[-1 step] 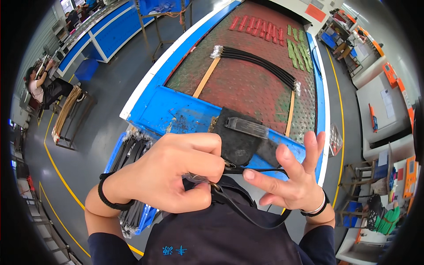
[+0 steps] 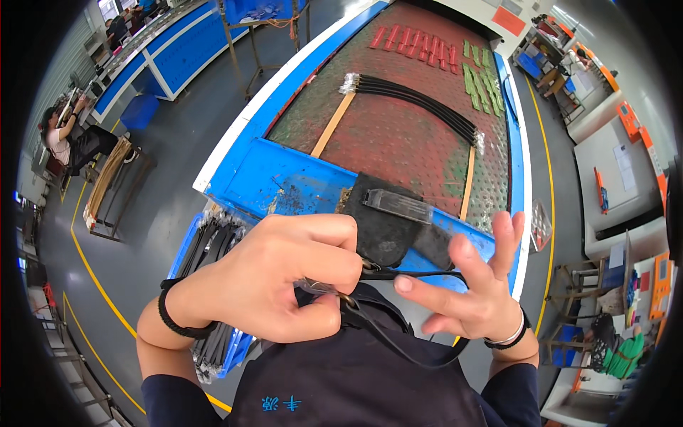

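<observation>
My left hand (image 2: pixel 284 274) is closed in front of my dark apron. Out of its fingers come the metal-fitted ends of a thin black strap (image 2: pixel 390 345), with a bit of clear plastic wrap tucked in the grip. To the right the strap bows into a loop, its upper run passing behind the fingers of my right hand (image 2: pixel 473 288). That hand is open, fingers spread, its index finger pointing toward the strap's upper run. Whether the strap touches the right hand at the loop's far end is hidden.
Ahead stands a blue-edged worktable (image 2: pixel 267 171) with a textured red-green surface. On it lie several black straps (image 2: pixel 420 103) across two wooden strips, red pieces (image 2: pixel 416 48), green pieces (image 2: pixel 482 89) and a black pad (image 2: pixel 377 231). A blue crate (image 2: pixel 186 245) of wrapped straps stands at left.
My right hand has shifted very slightly to the right with its fingers still spread. My left hand keeps its hold on the strap.
</observation>
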### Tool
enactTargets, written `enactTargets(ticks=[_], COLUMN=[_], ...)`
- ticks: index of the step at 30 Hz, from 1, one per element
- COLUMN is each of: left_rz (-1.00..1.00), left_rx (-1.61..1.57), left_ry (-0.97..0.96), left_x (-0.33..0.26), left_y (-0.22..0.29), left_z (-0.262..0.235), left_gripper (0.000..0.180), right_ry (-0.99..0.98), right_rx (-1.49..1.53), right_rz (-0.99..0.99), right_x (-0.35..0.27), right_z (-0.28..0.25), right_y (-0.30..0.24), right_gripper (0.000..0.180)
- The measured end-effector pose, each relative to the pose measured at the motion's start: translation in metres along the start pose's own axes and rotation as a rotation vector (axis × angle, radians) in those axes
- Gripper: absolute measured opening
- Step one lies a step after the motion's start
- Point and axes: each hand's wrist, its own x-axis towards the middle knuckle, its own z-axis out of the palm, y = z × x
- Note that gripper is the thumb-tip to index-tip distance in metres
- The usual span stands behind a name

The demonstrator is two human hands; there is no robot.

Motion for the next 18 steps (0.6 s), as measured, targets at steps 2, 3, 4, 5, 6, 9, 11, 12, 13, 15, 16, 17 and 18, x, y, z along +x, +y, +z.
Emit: enactTargets(ticks=[2, 3, 4, 5, 6, 9, 11, 12, 13, 15, 16, 17, 18], left_rz=[0.015, 0.031, 0.048, 0.074, 0.094, 0.149, 0.187, 0.2, 0.214, 0.208, 0.206, 0.209, 0.208], left_rx=[0.005, 0.002, -0.005, 0.013, 0.034, 0.109, 0.145, 0.161, 0.177, 0.176, 0.174, 0.179, 0.19], left_ry=[0.013, 0.019, 0.024, 0.027, 0.033, 0.038, 0.029, 0.027, 0.025, 0.029, 0.028, 0.023, 0.022], left_x=[-0.003, -0.004, -0.004, -0.004, -0.005, -0.008, -0.006, -0.006, -0.005, -0.001, 0.001, 0.002, 0.002], left_y=[-0.003, -0.004, -0.006, -0.008, -0.009, -0.01, -0.01, -0.011, -0.011, -0.008, -0.007, -0.007, -0.008], left_z=[0.0, 0.0, 0.0, 0.0, -0.001, -0.003, -0.005, -0.005, -0.005, -0.004, -0.004, -0.004, -0.004], left_gripper=[0.012, 0.012, 0.012, 0.012, 0.013, 0.013, 0.014, 0.014, 0.014, 0.013, 0.013, 0.014, 0.014], right_ry=[0.074, 0.14, 0.262, 0.398, 0.495, 0.538, 0.315, 0.145, -0.027, -0.264, -0.327, -0.389, -0.392], right_rx=[0.208, 0.356, 0.474, 0.596, 0.605, 0.509, 0.276, 0.091, -0.046, -0.192, -0.201, -0.211, -0.192], right_rz=[0.034, 0.071, 0.156, 0.224, 0.313, 0.616, 0.792, 0.803, 0.852, 0.875, 0.858, 0.842, 0.861], right_x=[-0.006, -0.016, -0.023, -0.03, -0.039, -0.069, -0.102, -0.126, -0.143, -0.174, -0.185, -0.195, -0.192], right_z=[-0.002, -0.005, -0.003, 0.0, 0.009, 0.041, 0.078, 0.102, 0.124, 0.157, 0.167, 0.172, 0.167], right_y=[0.006, 0.01, 0.011, 0.013, 0.02, 0.049, 0.065, 0.07, 0.067, 0.06, 0.057, 0.057, 0.062], right_gripper=[0.047, 0.05, 0.052, 0.054, 0.054, 0.044, 0.037, 0.037, 0.038, 0.037, 0.036, 0.035, 0.035])
